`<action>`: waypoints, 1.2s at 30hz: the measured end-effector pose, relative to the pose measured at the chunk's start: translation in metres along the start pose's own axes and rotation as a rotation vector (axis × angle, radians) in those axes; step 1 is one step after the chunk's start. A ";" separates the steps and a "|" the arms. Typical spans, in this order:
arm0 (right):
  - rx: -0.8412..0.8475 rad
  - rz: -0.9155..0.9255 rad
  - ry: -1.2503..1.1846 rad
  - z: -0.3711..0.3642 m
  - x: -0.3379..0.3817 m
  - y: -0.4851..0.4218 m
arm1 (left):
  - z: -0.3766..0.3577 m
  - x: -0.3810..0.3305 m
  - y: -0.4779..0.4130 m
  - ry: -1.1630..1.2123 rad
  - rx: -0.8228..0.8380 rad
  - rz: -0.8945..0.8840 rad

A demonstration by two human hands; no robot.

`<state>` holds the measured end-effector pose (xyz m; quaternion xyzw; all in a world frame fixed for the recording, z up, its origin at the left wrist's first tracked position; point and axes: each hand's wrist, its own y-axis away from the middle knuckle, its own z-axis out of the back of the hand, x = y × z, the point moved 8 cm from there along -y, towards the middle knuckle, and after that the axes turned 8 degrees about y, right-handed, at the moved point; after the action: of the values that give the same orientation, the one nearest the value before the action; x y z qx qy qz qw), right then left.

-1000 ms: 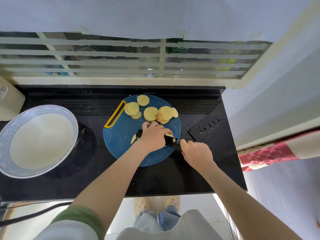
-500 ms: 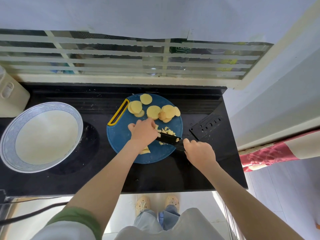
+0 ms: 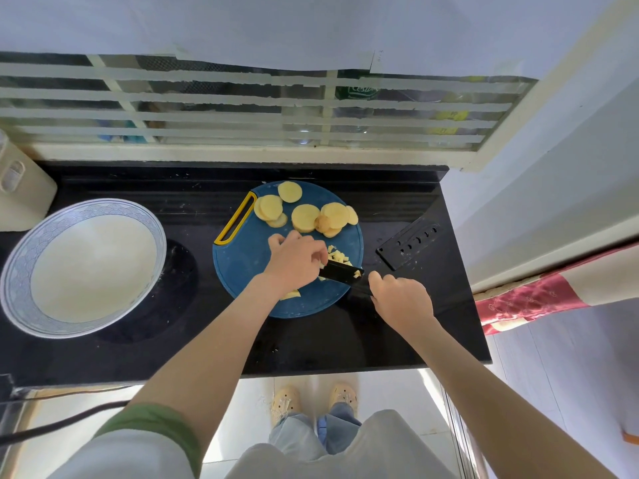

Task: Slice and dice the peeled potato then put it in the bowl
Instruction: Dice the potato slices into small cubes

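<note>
- Potato slices (image 3: 304,217): pale yellow, smooth, round discs lying flat and overlapping at 12 to 1 o'clock on the board; one small brownish end piece sits among them.
- Dice (image 3: 337,255): small yellow cubes in a loose heap at 3 o'clock on the board, just beyond the knife blade.
- Board (image 3: 242,264): round, blue and matte, with a yellow slot handle (image 3: 235,219) at its 10 o'clock edge; it lies flat on the counter.
- Knife (image 3: 340,271): flat black blade, set across the board's 4 o'clock sector, with bits of potato clinging to it.
- Left hand (image 3: 294,261): fingers curled over a potato piece (image 3: 289,294) against the blade; the piece is mostly hidden, and only a yellow edge shows at 6 o'clock of the hand.
- Right hand (image 3: 401,299): fist wrapped round the knife handle at 4 o'clock off the board; the two hands stand apart, joined only by the blade.
- Bowl (image 3: 20,257): wide, shallow and glazed, white inside with a grey patterned rim, at 9 o'clock of the board and well apart from it.
- Sheath (image 3: 408,242): flat black plastic with a row of holes, at 3 o'clock of the board.
- Counter (image 3: 345,340): glossy black stone, dusted with pale specks.
</note>
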<state>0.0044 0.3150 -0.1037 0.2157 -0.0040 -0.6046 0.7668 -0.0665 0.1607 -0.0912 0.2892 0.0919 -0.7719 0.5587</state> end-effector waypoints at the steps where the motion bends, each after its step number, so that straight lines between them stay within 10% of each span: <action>1: -0.001 -0.002 0.000 0.000 0.000 0.001 | -0.004 -0.003 0.001 -0.008 0.039 -0.017; 8: -0.001 -0.020 0.018 -0.003 0.001 0.010 | -0.018 0.008 -0.001 -0.210 0.166 0.050; 22: 0.048 -0.164 -0.078 -0.012 -0.021 0.027 | -0.002 -0.022 0.018 -0.087 -0.182 -0.071; 27: 0.039 -0.344 -0.203 -0.019 -0.041 0.041 | 0.006 -0.010 0.032 -0.119 -0.498 0.129; 30: 0.053 -0.414 -0.286 -0.026 -0.051 0.047 | -0.017 -0.007 0.025 -0.212 -0.284 0.213; 36: 0.067 -0.428 -0.335 -0.030 -0.050 0.049 | -0.075 -0.049 0.009 -0.390 -0.052 -0.188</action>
<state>0.0446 0.3796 -0.1014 0.1341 -0.1051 -0.7796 0.6026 -0.0218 0.2322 -0.1241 0.1100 0.0286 -0.8593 0.4987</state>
